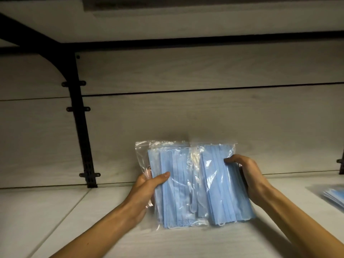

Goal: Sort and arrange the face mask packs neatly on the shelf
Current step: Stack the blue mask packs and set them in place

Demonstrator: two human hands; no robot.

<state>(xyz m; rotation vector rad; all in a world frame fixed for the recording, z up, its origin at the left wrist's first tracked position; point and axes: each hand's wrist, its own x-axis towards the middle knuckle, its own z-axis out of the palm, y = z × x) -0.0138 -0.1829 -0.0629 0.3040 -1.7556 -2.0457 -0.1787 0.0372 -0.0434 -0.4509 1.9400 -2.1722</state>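
Note:
Two clear plastic packs of blue face masks stand upright side by side over the light wooden shelf (55, 211). My left hand (147, 185) grips the left pack (175, 183) by its left edge, thumb across the front. My right hand (247, 174) grips the right pack (219, 183) by its right edge, fingers curled over the front. The two packs touch or overlap in the middle. Their lower edges are at the shelf surface; whether they rest on it I cannot tell.
Another pack of blue masks (335, 197) lies flat at the right edge of the shelf. A black metal bracket (81, 131) runs up the back panel on the left. A second shelf board (167, 25) hangs overhead.

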